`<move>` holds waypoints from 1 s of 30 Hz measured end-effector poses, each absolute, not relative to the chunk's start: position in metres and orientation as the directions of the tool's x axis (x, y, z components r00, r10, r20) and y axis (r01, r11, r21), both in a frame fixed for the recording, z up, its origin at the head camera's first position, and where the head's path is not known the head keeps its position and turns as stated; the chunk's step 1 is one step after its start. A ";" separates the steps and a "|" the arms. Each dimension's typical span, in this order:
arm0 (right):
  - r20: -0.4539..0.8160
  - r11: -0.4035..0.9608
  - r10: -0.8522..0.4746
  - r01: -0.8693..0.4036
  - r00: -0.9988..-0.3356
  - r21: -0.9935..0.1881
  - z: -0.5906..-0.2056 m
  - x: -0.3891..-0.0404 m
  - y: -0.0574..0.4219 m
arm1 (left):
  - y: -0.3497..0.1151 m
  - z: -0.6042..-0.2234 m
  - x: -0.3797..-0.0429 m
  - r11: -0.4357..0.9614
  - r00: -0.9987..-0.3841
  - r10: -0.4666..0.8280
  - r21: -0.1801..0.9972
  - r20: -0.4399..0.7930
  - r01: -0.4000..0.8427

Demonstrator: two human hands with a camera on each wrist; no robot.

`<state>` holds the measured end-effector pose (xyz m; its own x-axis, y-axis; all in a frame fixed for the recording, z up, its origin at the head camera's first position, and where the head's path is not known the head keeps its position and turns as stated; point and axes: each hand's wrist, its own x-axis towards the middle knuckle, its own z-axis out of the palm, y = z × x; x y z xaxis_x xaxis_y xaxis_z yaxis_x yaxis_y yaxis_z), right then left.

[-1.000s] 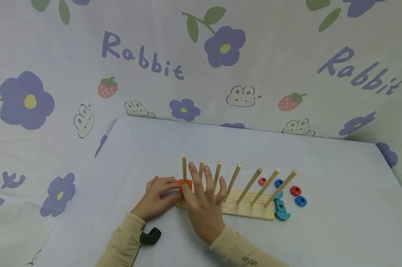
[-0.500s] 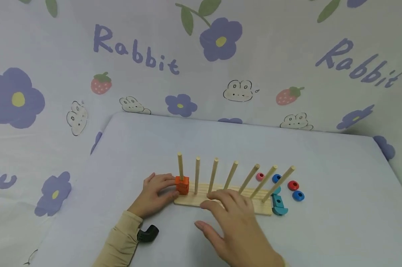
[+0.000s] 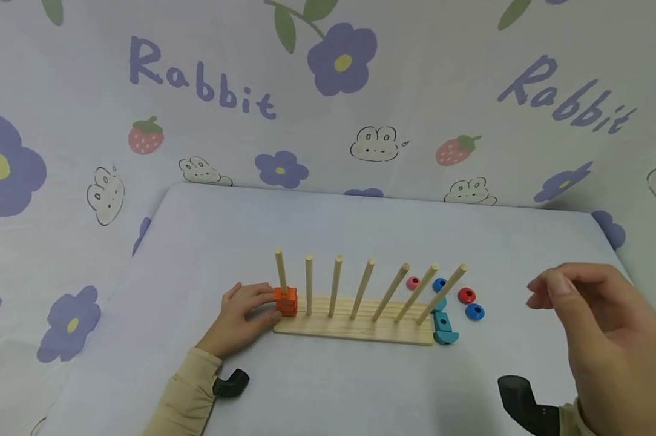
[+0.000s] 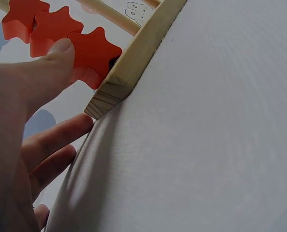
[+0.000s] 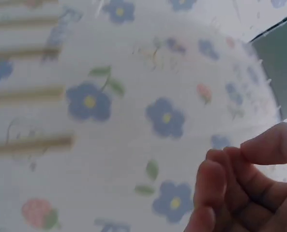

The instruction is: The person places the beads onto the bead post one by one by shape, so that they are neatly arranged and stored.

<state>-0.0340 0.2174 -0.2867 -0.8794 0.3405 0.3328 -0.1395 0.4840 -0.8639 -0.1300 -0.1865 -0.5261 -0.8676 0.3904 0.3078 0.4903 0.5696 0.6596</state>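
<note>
A wooden peg board (image 3: 355, 327) carries a row of several upright pegs. Orange-red star-shaped blocks (image 3: 286, 304) are stacked on its leftmost peg; three show in the left wrist view. My left hand (image 3: 245, 313) lies at the board's left end. There, the thumb (image 4: 61, 60) rests against the stars while the other fingers stretch out, one tip right at the board's corner. My right hand (image 3: 613, 330) is raised at the far right, away from the board. Its fingers are loosely bent, thumb near the fingertips, and nothing shows between them in the right wrist view.
Teal blocks (image 3: 442, 321) lie against the board's right end. Beyond them are a red bead (image 3: 466, 295), a pink bead (image 3: 413, 283) and blue beads (image 3: 474, 312). Behind the white table (image 3: 328, 387) hangs a flowered cloth (image 3: 213, 139). A black wrist device (image 3: 232, 384) sits at the left cuff.
My right hand has left the star stack and swung across the board to the far right, rising. My left hand has stayed at the board's left end. The head view has shifted slightly.
</note>
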 end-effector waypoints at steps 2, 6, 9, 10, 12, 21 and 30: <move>0.277 0.509 0.393 -0.044 -0.877 -0.860 -0.300 -0.054 0.228 | -0.187 -0.526 -0.130 0.570 -0.870 0.389 0.662 0.304 0.487; 0.144 0.692 0.351 0.153 -0.925 -0.706 -0.330 -0.089 0.247 | -0.188 -0.529 -0.129 0.564 -0.871 0.389 0.671 0.298 0.482; 0.041 0.783 0.244 0.172 -0.969 -0.598 -0.354 -0.108 0.256 | -0.188 -0.531 -0.127 0.562 -0.870 0.393 0.672 0.296 0.483; 0.005 0.804 0.201 0.162 -0.980 -0.572 -0.361 -0.114 0.257 | -0.188 -0.531 -0.127 0.562 -0.870 0.394 0.672 0.296 0.483; -0.063 0.831 0.138 0.150 -0.988 -0.536 -0.376 -0.123 0.257 | -0.188 -0.531 -0.126 0.563 -0.870 0.395 0.670 0.296 0.483; -0.358 0.920 -0.017 0.126 -0.933 -0.371 -0.414 -0.139 0.244 | -0.186 -0.529 -0.128 0.557 -0.863 0.394 0.665 0.317 0.499; -0.408 0.936 0.062 0.195 -0.911 -0.293 -0.427 -0.139 0.229 | -0.186 -0.533 -0.127 0.546 -0.864 0.395 0.676 0.312 0.494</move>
